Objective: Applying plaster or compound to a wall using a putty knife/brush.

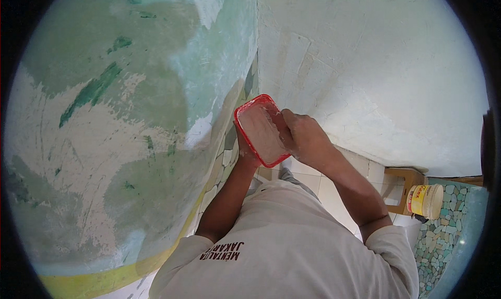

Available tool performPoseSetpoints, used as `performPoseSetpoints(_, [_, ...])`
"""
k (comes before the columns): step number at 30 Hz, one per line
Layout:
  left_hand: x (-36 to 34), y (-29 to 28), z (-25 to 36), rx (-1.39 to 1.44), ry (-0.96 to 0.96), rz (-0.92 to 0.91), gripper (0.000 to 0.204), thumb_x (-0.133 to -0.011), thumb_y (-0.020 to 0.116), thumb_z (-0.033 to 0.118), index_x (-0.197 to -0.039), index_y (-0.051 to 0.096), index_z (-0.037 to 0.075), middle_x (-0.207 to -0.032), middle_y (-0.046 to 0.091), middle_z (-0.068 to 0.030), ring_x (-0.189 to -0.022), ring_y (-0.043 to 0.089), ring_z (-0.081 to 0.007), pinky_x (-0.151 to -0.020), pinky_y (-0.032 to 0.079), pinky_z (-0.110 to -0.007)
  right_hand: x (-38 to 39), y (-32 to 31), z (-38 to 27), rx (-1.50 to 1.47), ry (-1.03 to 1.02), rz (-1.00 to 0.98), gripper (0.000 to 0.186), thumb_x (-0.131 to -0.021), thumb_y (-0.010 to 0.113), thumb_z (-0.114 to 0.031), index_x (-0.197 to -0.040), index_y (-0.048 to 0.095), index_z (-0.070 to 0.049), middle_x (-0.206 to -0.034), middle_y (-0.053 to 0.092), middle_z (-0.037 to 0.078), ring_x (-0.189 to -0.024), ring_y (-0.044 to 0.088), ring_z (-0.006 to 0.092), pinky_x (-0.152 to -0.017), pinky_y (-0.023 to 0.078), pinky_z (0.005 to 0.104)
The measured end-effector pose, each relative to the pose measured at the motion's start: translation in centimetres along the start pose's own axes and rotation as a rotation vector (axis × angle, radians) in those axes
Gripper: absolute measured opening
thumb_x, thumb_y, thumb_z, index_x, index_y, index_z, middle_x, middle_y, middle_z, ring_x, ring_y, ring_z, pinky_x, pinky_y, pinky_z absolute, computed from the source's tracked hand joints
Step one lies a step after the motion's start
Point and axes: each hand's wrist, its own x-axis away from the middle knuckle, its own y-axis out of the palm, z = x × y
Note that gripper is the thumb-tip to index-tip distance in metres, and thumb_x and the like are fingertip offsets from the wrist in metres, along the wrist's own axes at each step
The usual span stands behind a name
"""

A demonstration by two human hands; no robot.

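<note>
In front of my chest, a red rectangular tub (276,162) is tilted so that its inside shows. Pale greyish-pink paste (261,132) fills much of it, smeared up to the rim. My left hand (246,150) is closed round the tub's left underside, with most of its fingers hidden behind it. At the tub's right edge is my right hand (309,137), its fingers curled in a closed grip reaching over the rim. Whatever those fingers hold is hidden by the hand and the dark inner side of the tub.
A patchy green wall (146,43) with pale filler areas rises close on the left, meeting a pale wall (376,64) in a corner ahead. To the right, a brown stool (396,181) stands beside a white and yellow bucket (433,201) by pebbled flooring (438,247).
</note>
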Motion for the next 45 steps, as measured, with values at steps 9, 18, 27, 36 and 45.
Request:
performPoseSetpoints(9, [-1.1, 0.1, -1.0, -0.027, -0.052, -0.098, 0.055, -0.094, 0.037, 0.051, -0.134, 0.041, 0.014, -0.134, 0.047, -0.009, -0.122, 0.045, -0.0276, -0.104, 0.035, -0.045, -1.5, -0.7, 1.8, -0.128, -0.073, -0.136, 0.031, -0.082, 0.054, -0.007, -0.11, 0.052, 0.007, -0.086, 0.061, 0.028, -0.077, 0.06, 0.0437, -0.068, 0.047, 0.0453])
performPoseSetpoints(18, [-2.7, 1.6, -2.7, -0.026, -0.096, -0.092, 0.053, -0.094, 0.038, 0.051, -0.129, 0.046, 0.012, -0.128, 0.053, -0.0104, -0.114, 0.052, -0.0265, -0.099, 0.04, -0.043, -1.3, -1.8, 4.0, -0.227, -0.178, -0.117, 0.033, -0.078, 0.05, 0.0, -0.111, 0.05, 0.006, -0.082, 0.06, 0.026, -0.071, 0.061, 0.0359, -0.068, 0.048, 0.0406])
performPoseSetpoints(27, [-4.3, -1.4, -3.8, -0.014, -0.114, 0.038, 0.073, -0.084, 0.037, 0.068, -0.133, 0.043, 0.014, -0.128, 0.052, -0.0095, -0.116, 0.05, -0.0278, -0.099, 0.041, -0.045, 1.1, -0.4, 6.9, -0.446, -0.048, 0.017, 0.029, -0.082, 0.049, 0.0, -0.111, 0.052, 0.005, -0.087, 0.064, 0.014, -0.074, 0.06, 0.0206, -0.072, 0.048, 0.0319])
performPoseSetpoints(36, [-5.5, 0.1, -5.2, -0.18, 0.025, 0.158, 0.085, -0.079, 0.033, 0.078, -0.138, 0.037, 0.017, -0.136, 0.045, -0.0066, -0.124, 0.044, -0.0282, -0.105, 0.036, -0.046, 3.8, 0.9, 8.5, -1.13, 0.25, 0.396, 0.019, -0.088, 0.055, -0.008, -0.107, 0.055, -0.003, -0.096, 0.062, 0.005, -0.08, 0.059, 0.011, -0.065, 0.05, 0.0279])
performPoseSetpoints(45, [-7.1, -0.9, -6.0, -0.085, -0.003, 0.172, 0.077, -0.086, 0.026, 0.073, -0.14, 0.034, 0.019, -0.139, 0.041, -0.0055, -0.126, 0.041, -0.0287, -0.105, 0.036, -0.045, 4.2, -0.8, 9.2, -1.533, 0.38, 0.589, 0.029, -0.084, 0.059, -0.008, -0.112, 0.051, -0.007, -0.099, 0.064, 0.008, -0.077, 0.063, 0.0182, -0.061, 0.053, 0.0346])
